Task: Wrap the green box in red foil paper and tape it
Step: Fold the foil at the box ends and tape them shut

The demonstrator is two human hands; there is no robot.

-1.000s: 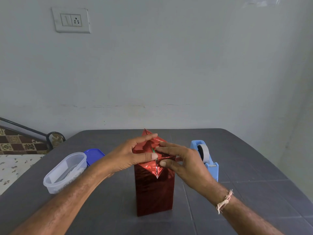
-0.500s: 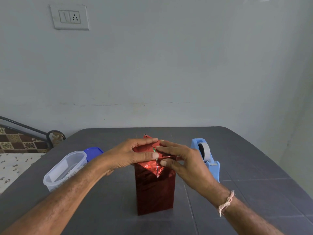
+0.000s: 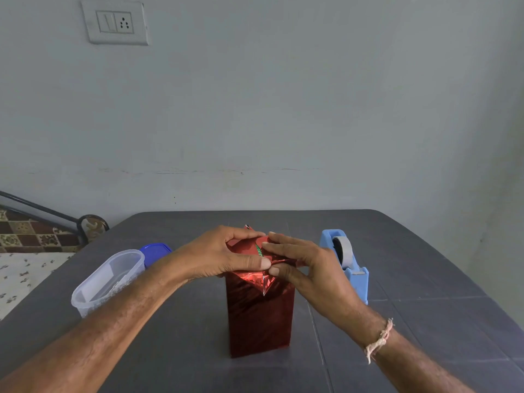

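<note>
- The left forearm point(image 3: 113, 321) comes in from the near left corner and runs up and right toward the middle.
- The left hand point(image 3: 218, 256) lies palm down. Its fingers curve over the far side and its thumb point(image 3: 252, 263) stretches straight to the right along the near edge, gripping the folded top of the red foil paper point(image 3: 258, 313) between them.
- The right forearm point(image 3: 425, 364) comes in from the near right, with a thread band point(image 3: 380, 340) round the wrist.
- The right hand point(image 3: 309, 268) faces the left one, index finger point(image 3: 283, 246) laid flat on top and thumb beneath, pinching the foil.
- The two thumb tips lie just beside each other.
</note>
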